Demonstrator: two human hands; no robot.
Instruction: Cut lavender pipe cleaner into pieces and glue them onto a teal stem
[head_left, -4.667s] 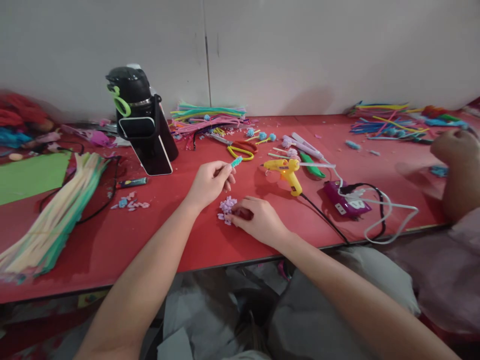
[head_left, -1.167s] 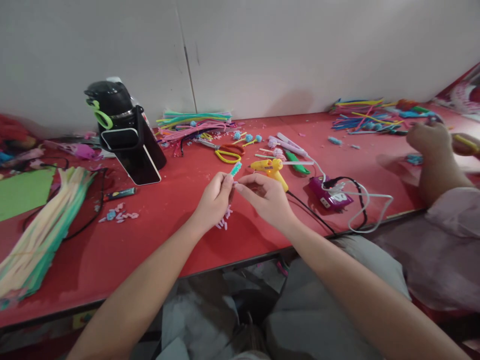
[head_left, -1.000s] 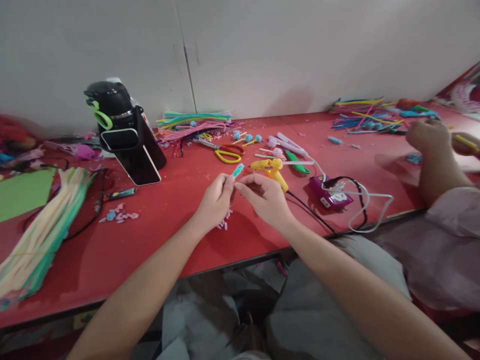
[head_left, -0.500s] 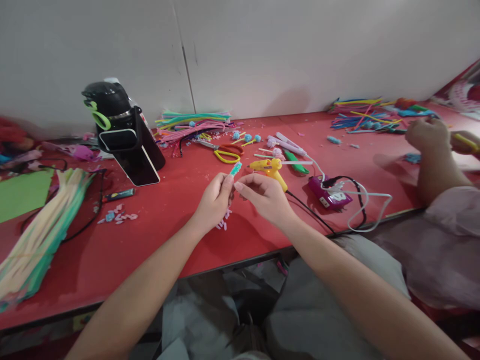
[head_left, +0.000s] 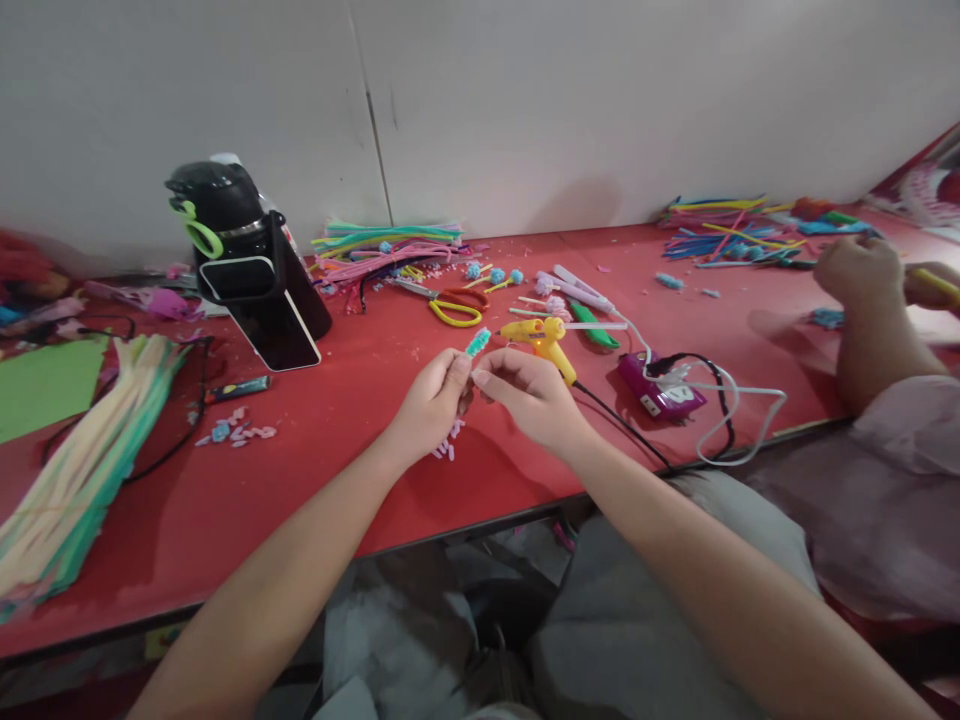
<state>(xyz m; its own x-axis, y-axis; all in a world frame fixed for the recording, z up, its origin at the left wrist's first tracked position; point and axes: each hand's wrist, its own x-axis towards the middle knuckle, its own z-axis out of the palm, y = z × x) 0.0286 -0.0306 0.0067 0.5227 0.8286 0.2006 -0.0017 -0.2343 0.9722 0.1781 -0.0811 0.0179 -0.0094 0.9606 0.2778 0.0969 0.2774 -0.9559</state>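
My left hand (head_left: 430, 408) is closed, pinching a short turquoise pipe-cleaner piece (head_left: 478, 342) that sticks up past the thumb and index finger. Beside it, my right hand (head_left: 534, 392) has its thumb and fingertips pressed together at the left fingers; whatever sits between them is too small to make out. Under the hands, short lilac pipe-cleaner bits (head_left: 448, 446) lie on the red table (head_left: 315, 470). Just beyond my right hand is a yellow glue gun (head_left: 551, 345) with a clear stick in its back. Scissors (head_left: 454, 308) with yellow and red handles lie further back.
A black bottle (head_left: 247, 260) stands back left, near a pipe-cleaner bundle (head_left: 90, 470). To the right lie a purple power strip (head_left: 660, 388) with cables, a green-handled tool (head_left: 594, 326) and a lilac stick-shaped device (head_left: 581, 290). A co-worker's hand (head_left: 859, 270) is at far right.
The turquoise piece has shifted slightly right and turned a little between my left fingers. Both hands stay close together in almost the same place.
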